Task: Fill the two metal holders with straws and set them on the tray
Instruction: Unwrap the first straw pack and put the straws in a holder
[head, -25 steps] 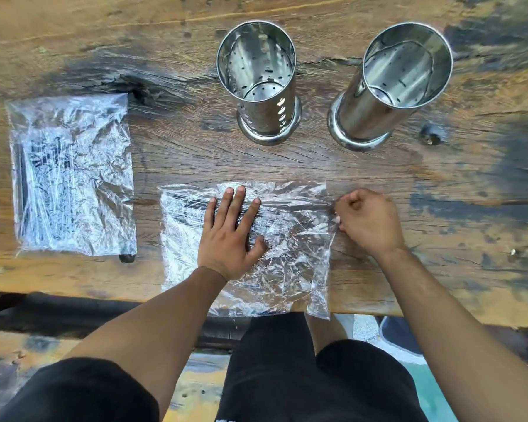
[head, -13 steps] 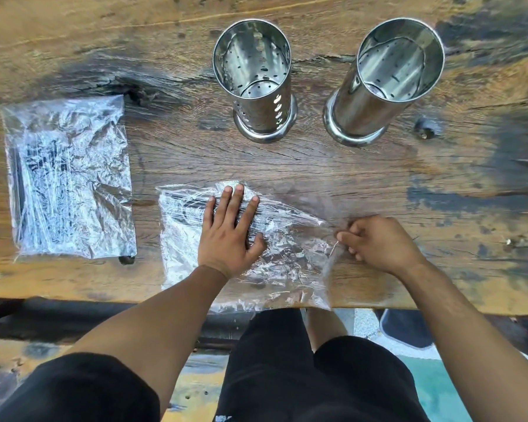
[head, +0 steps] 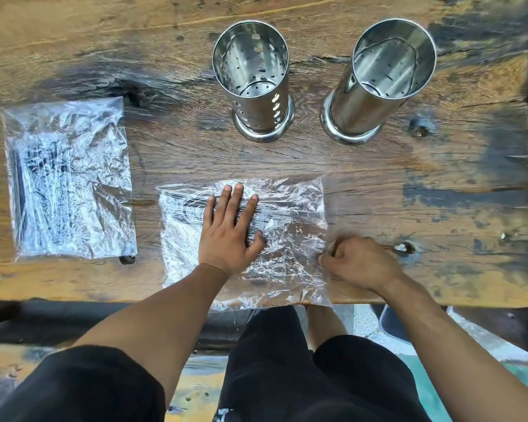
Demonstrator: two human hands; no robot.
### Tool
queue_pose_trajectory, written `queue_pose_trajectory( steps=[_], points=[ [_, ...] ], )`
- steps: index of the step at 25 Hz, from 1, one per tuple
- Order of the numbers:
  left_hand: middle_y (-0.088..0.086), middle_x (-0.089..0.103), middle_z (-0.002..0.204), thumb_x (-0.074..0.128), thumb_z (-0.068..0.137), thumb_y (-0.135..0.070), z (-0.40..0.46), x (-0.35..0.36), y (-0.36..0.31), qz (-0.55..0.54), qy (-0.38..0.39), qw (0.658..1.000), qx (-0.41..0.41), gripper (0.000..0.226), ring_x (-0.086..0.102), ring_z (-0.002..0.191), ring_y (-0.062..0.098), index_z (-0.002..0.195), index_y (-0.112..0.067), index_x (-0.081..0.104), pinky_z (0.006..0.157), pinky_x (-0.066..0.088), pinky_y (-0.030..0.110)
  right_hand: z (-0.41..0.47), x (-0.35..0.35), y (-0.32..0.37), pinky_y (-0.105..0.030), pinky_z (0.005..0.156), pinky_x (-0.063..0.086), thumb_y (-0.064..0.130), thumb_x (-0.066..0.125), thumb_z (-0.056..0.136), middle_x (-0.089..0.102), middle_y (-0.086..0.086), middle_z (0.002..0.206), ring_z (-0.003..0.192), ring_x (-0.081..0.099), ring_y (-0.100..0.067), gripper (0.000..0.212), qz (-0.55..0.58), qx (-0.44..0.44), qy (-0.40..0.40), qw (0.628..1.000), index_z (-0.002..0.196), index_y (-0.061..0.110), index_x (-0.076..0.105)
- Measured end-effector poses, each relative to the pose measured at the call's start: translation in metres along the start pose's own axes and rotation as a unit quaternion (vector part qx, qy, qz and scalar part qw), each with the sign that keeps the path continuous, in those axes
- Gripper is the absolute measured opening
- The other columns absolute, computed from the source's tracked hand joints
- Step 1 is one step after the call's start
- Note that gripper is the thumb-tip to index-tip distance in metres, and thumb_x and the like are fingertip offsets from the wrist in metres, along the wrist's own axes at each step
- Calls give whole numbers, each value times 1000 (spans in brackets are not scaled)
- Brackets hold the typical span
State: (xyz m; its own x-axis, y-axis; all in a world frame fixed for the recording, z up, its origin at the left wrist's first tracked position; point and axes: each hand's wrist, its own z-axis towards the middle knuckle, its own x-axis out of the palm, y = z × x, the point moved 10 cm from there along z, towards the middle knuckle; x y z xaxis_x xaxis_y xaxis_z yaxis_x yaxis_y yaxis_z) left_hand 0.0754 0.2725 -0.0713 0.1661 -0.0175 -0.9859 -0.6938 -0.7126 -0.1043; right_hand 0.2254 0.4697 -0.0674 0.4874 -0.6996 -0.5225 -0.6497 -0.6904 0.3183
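Note:
Two empty perforated metal holders stand upright at the back of the wooden table, one in the middle (head: 258, 83) and one to its right (head: 375, 83). A clear plastic bag of dark straws (head: 290, 226) lies near the front edge. My left hand (head: 230, 233) lies flat on it with fingers spread, pressing it down. My right hand (head: 361, 263) is curled at the bag's right edge, pinching the plastic. A second clear bag of straws (head: 67, 178) lies at the left, untouched. No tray is in view.
The worn wooden table (head: 409, 193) has knots, cracks and a front edge just under the bag, which overhangs it slightly. A dark bench rail and my legs in black shorts are below. A dark post runs along the right side.
My right hand has slid toward me along the bag's right edge, from its far corner to near the front. The bag rumpled and settled flat again. My left hand stayed in place.

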Motion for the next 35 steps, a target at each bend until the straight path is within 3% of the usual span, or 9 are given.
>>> queue_pose_trajectory(
  steps=[4, 9, 15, 19, 21, 25, 28, 31, 35],
  points=[
    [12, 23, 170, 44, 92, -53, 0, 0, 1, -2, 3, 1000, -3, 76, 16, 159, 32, 162, -25, 30, 129, 4, 52, -4, 2, -23, -31, 57, 50, 32, 63, 92, 69, 0, 58, 53, 63, -13, 39, 46, -4, 22, 999, 59, 13, 67],
    [12, 25, 170, 43, 92, -53, 0, 0, 0, -12, 0, 1000, -1, 76, 17, 159, 32, 161, -24, 33, 128, 8, 54, -6, -6, -41, -34, 68, 57, 39, 69, 93, 73, 3, 62, 56, 68, -10, 36, 84, 21, 25, 996, 65, 17, 72],
    [12, 24, 170, 43, 93, -54, -1, 1, 0, -9, 4, 1000, -3, 75, 16, 159, 32, 161, -24, 32, 128, 8, 54, -18, -56, -35, -22, 51, 38, 42, 64, 92, 62, 11, 56, 55, 56, -7, 35, 54, 42, -194, 979, 61, 27, 61],
    [9, 21, 171, 42, 95, -54, -1, -1, -1, -27, 14, 1000, -6, 73, 14, 160, 30, 161, -25, 31, 129, 5, 52, -6, -35, 11, -17, 50, 49, 23, 55, 101, 70, 16, 85, 66, 68, -5, 23, 229, -28, -145, 962, 121, 24, 66],
    [9, 18, 172, 38, 98, -52, -1, -3, -1, -49, 17, 999, -2, 71, 12, 160, 29, 162, -25, 30, 129, 3, 52, 3, -21, 14, -25, 57, 59, 16, 53, 103, 73, 6, 92, 67, 70, -14, 29, 360, -3, -111, 926, 130, 21, 61],
    [5, 15, 173, 37, 91, -34, -1, -14, 3, -203, 35, 978, 5, 76, 6, 161, 22, 164, -21, 23, 129, -4, 50, 9, 4, 14, -38, 59, 53, 6, 48, 104, 76, -11, 85, 66, 62, -23, 23, 605, 63, -45, 793, 113, 10, 68],
    [-4, 21, 170, 53, 75, -18, 6, -18, 15, -348, 80, 933, -53, 89, 6, 158, 7, 161, -21, 30, 130, -6, 41, 12, 12, 29, -25, 47, 48, 11, 58, 102, 74, 2, 68, 50, 56, -11, 16, 537, 25, 16, 843, 111, 4, 69],
    [2, 42, 160, 52, 72, 9, 9, -26, 25, -541, 94, 825, -133, 79, 36, 142, -10, 146, -18, 48, 120, 29, 19, 17, 13, 46, -17, 35, 39, 1, 70, 92, 67, 10, 57, 36, 50, -7, 29, 463, -40, 12, 886, 119, 11, 70],
    [14, 71, 124, 39, 66, 13, 12, -30, 55, -738, 30, 628, -246, 66, 63, 125, 30, 127, -3, 60, 87, 52, 30, 17, 6, 54, -24, 45, 51, 15, 78, 89, 69, 14, 76, 44, 64, -14, 27, 346, -103, -98, 927, 113, 24, 70]
  ],
)
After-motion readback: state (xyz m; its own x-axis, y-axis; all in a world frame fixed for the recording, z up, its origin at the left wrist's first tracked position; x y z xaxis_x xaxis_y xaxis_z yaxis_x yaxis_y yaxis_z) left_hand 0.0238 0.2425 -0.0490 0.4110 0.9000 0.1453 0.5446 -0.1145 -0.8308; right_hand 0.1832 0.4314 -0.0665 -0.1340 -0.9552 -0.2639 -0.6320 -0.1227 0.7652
